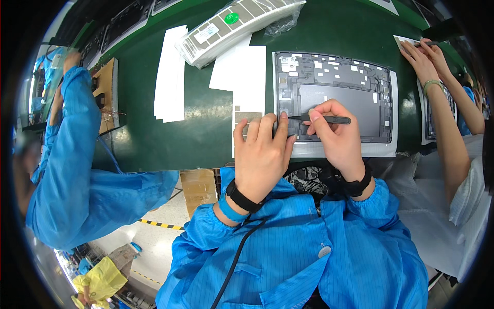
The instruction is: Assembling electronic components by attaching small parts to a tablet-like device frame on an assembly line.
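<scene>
In the head view, the left hand point(265, 144) is spread open, its fingers over a white label sheet point(249, 92) and the left edge of a dark device panel point(337, 95) on the counter point(208, 131). The right hand point(340, 138) grips black tweezers point(337, 120), their tip near the left index finger. Farther away to the left lie a plastic-wrapped stack point(239, 28) and white paper sheets point(170, 77).
</scene>
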`<state>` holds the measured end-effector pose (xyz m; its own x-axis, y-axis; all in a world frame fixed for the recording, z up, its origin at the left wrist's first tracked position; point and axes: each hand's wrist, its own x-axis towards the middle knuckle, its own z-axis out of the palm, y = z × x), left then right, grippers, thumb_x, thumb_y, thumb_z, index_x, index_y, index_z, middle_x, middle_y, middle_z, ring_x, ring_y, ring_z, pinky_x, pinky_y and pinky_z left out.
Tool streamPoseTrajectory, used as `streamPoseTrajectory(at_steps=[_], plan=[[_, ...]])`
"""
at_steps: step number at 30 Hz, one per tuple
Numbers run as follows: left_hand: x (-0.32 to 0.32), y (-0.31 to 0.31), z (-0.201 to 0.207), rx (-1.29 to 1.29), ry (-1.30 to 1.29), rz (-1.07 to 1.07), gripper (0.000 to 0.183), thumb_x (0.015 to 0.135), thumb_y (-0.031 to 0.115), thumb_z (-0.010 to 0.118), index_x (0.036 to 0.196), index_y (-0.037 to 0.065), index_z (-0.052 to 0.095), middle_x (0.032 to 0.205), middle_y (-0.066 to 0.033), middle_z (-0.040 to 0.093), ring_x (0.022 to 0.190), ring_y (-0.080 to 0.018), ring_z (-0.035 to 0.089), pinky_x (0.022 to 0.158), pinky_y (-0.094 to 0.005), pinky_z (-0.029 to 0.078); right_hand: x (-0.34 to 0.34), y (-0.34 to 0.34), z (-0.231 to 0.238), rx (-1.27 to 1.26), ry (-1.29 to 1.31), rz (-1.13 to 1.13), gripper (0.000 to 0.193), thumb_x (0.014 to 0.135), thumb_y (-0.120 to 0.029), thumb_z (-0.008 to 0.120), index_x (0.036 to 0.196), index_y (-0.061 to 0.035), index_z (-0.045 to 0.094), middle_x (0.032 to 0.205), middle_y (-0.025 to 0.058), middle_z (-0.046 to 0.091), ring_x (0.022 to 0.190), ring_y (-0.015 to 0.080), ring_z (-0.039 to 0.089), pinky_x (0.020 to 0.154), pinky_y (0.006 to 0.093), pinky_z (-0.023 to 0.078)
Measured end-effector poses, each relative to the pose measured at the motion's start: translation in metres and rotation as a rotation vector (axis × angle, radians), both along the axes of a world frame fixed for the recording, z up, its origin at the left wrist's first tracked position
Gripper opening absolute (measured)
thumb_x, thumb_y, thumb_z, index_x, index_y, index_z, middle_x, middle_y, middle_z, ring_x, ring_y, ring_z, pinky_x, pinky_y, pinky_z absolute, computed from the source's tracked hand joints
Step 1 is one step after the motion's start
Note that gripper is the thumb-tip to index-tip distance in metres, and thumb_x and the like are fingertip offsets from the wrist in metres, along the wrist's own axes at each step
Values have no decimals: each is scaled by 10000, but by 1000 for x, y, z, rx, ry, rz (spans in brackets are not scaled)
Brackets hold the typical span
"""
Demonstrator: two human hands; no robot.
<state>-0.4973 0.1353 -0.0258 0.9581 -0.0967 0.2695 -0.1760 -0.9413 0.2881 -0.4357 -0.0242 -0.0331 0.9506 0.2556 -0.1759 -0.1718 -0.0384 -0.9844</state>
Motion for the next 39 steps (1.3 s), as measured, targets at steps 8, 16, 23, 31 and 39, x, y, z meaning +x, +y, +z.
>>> streamPoseTrajectory(at_steps=[8, 16, 23, 31, 39], plan=[[1, -9, 3, 159, 27, -5, 406, 830, 242, 687, 1170, 25, 640, 1011, -63, 552, 942, -208, 532, 927, -412, 388, -5, -6, 8, 62, -90, -174, 99, 952, -72, 562, 912, 18, 579, 788, 58, 641, 648, 81, 591, 638, 228, 504], [-23, 39, 11, -163, -38, -17, 560, 799, 94, 701, 1336, 51, 547, 1234, -159, 552, 1137, -339, 527, 956, -428, 426, 10, -18, 29, 132, -26, -155, 108, 944, -107, 568, 907, -7, 588, 728, 53, 644, 607, 74, 565, 589, 223, 475], [-40, 40, -14, -89, 127, 17, 500, 869, 156, 613, 1358, 95, 529, 1415, -101, 493, 1312, -286, 462, 1095, -472, 305, 11, 66, 3, -24, -201, 16, 151, 887, -140, 650, 871, 10, 658, 659, 56, 647, 582, 76, 577, 522, 243, 441], [-41, 46, -18, -128, 99, 4, 488, 851, 172, 641, 1328, 107, 557, 1403, -87, 508, 1299, -269, 477, 1074, -477, 327, 13, 76, 0, -90, -139, 75, 164, 889, -137, 648, 866, 25, 653, 632, 57, 628, 583, 64, 562, 522, 246, 436], [-40, 47, -17, -167, 109, 2, 474, 851, 187, 650, 1312, 106, 571, 1400, -83, 513, 1295, -261, 482, 1074, -474, 325, 12, 77, 1, 21, -74, 33, 140, 924, -100, 614, 902, 34, 651, 743, 40, 664, 630, 59, 569, 562, 212, 454]])
